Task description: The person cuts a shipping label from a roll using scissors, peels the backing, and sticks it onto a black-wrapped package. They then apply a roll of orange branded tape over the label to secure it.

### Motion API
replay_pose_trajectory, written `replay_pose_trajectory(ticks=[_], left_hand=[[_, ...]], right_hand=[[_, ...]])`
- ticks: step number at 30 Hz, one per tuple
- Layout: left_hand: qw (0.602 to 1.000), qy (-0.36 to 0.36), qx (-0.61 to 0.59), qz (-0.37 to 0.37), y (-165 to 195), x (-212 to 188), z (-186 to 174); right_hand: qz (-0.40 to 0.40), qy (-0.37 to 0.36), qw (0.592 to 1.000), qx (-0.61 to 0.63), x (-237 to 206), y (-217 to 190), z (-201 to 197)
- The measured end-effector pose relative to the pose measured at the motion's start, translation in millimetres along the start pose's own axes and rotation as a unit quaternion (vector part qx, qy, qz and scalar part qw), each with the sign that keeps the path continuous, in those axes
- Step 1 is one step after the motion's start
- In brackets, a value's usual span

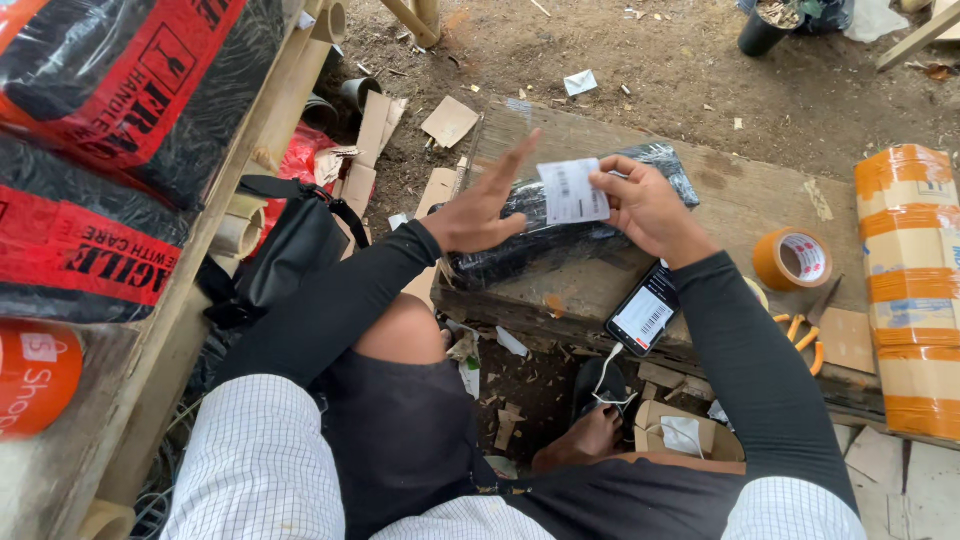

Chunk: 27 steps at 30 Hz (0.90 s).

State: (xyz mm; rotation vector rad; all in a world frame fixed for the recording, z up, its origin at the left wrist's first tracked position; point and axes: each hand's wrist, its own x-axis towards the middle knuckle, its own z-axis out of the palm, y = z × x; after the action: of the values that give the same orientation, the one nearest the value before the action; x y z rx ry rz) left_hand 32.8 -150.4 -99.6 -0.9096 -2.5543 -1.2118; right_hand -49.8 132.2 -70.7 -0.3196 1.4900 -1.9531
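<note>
right now your right hand (pixel 645 205) pinches a white label (pixel 572 190) by its right edge, thumb and fingers closed on it, holding it just above the black wrapped parcel (pixel 560 235). your left hand (pixel 485 205) is spread flat, fingers fanned and tilted up, heel of the palm resting on the parcel's left part, nothing gripped.

key relation: parcel lies straight ahead of you on the wooden bench (pixel 740 200), long axis running left-low to right-high, roughly across your body w/ the far end angled away to the right. label hangs over the parcel's middle, between both hands, so both are about equally near it; left hand sits closer to the near-left end, right hand closer to the far-right end. label looks about level w/ the parcel's top face, can't tell if it's touching yet.

nearby: a phone (pixel 643 315) lies on the bench edge under your right forearm, and an orange tape roll (pixel 792 258) sits further right, well apart from the parcel.
</note>
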Motion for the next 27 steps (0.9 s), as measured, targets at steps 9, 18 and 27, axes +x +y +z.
replay_pose_trajectory(ticks=[9, 18, 27], left_hand=[[0.995, 0.097, -0.008, -0.005, -13, -11, 3], [0.982, 0.006, 0.188, 0.003, -11, -15, 3], [0.961, -0.085, 0.261, 0.029, 14, -20, 9]], right_hand=[[0.037, 0.010, 0.996, -0.083, 25, -10, 42], [0.013, 0.047, 0.869, -0.492, 37, -15, 54], [0.013, 0.046, 0.881, -0.471, 36, -7, 27]])
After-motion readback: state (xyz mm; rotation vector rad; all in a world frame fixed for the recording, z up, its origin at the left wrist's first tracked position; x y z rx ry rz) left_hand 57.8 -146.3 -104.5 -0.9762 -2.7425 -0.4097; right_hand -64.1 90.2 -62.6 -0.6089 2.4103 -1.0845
